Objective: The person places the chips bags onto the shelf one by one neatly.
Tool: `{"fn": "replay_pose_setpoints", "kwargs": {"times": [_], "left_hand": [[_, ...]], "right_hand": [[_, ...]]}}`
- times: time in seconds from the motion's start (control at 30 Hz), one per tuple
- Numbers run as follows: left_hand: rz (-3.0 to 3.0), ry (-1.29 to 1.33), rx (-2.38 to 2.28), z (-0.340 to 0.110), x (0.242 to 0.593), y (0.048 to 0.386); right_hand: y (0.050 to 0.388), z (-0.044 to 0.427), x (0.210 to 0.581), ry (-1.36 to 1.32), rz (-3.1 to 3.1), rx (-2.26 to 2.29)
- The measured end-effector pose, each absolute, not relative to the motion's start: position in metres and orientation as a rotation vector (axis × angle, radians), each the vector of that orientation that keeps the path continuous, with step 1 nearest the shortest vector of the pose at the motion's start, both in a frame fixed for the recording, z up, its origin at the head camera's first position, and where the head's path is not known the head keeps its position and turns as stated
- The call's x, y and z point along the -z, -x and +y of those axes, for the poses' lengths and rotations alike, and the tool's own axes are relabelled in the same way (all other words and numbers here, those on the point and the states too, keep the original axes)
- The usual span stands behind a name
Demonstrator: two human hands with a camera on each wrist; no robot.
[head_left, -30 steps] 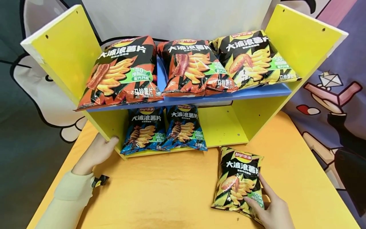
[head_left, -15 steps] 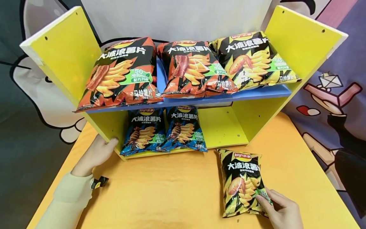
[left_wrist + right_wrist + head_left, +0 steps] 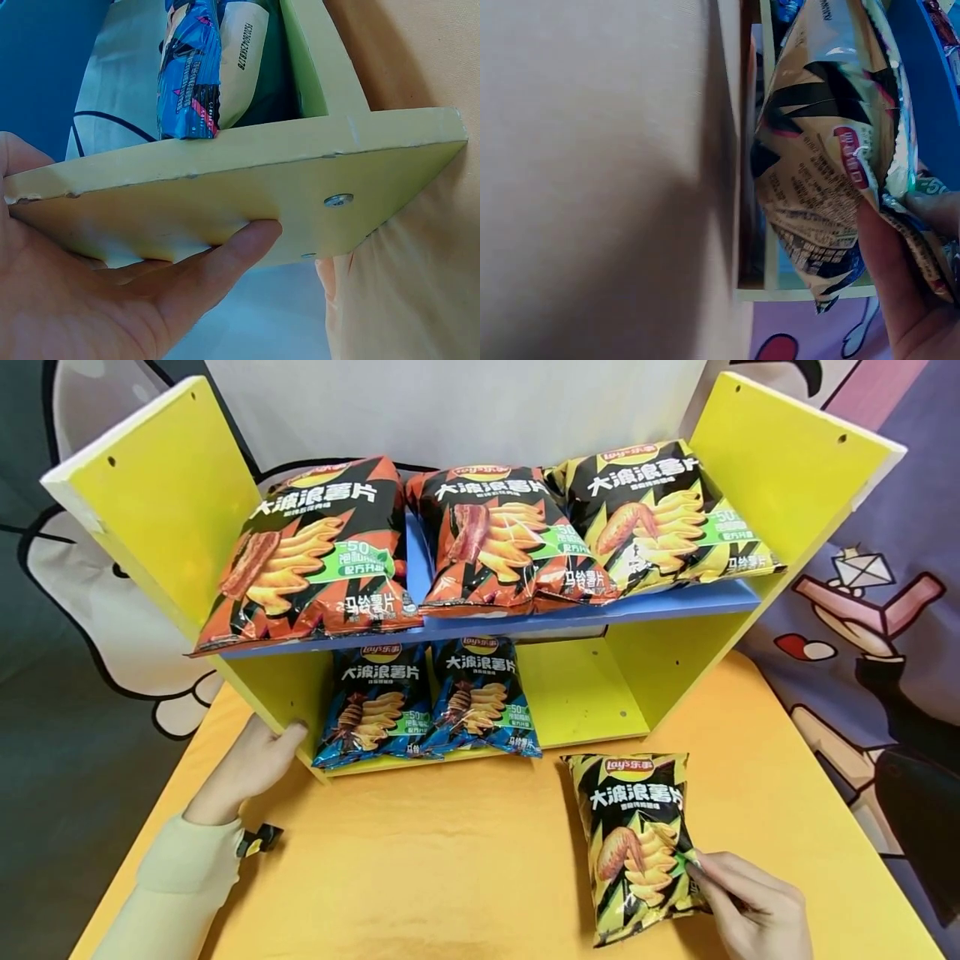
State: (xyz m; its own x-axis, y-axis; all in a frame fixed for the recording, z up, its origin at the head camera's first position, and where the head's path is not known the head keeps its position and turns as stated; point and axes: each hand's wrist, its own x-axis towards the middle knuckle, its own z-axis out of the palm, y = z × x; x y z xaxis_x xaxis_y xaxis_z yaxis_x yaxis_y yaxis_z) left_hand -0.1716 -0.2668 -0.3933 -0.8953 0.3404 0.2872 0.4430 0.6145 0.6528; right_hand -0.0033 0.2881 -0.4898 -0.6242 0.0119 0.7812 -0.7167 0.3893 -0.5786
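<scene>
My right hand (image 3: 757, 906) pinches the lower right edge of a yellow-and-black bag of potato chips (image 3: 637, 852), held upright in front of the shelf's right side. The right wrist view shows the bag's printed back (image 3: 817, 180), with thumb and fingers at its crimped edge. My left hand (image 3: 258, 760) holds the left side panel of the yellow two-tier shelf (image 3: 161, 518). In the left wrist view its fingers (image 3: 232, 259) lie against the panel's outer face, and a digit reaches over the edge.
Two red bags (image 3: 315, 552) and one yellow bag (image 3: 652, 518) lie on the blue upper board (image 3: 525, 622). Two blue bags (image 3: 375, 706) stand at the left of the lower tier, beside a bare yellow stretch (image 3: 577, 693). An orange cloth (image 3: 420, 860) covers the table.
My right hand has moved slightly right with the yellow chip bag, which has turned more upright and come a little nearer. The left hand has stayed on the shelf panel.
</scene>
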Motion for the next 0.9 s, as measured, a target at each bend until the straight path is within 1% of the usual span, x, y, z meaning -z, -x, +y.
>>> {"fn": "replay_pose_setpoints", "kwargs": {"times": [0.17, 0.37, 0.5, 0.6, 0.9], "left_hand": [[-2.713, 0.643, 1.142, -0.268, 0.395, 0.17], [-2.697, 0.646, 1.147, -0.267, 0.395, 0.168], [-2.698, 0.655, 1.138, -0.268, 0.394, 0.168], [-2.706, 0.66, 1.136, -0.267, 0.393, 0.169], [-2.712, 0.651, 1.147, -0.265, 0.391, 0.169]], "right_hand": [[0.014, 0.283, 0.47, -0.813, -1.74, -1.389], [0.025, 0.278, 0.447, -0.823, -1.806, -1.372], [0.043, 0.275, 0.441, -0.841, -1.795, -1.389], [0.061, 0.276, 0.441, -0.803, -1.833, -1.362], [0.123, 0.279, 0.451, -0.576, -1.965, -1.194]]}}
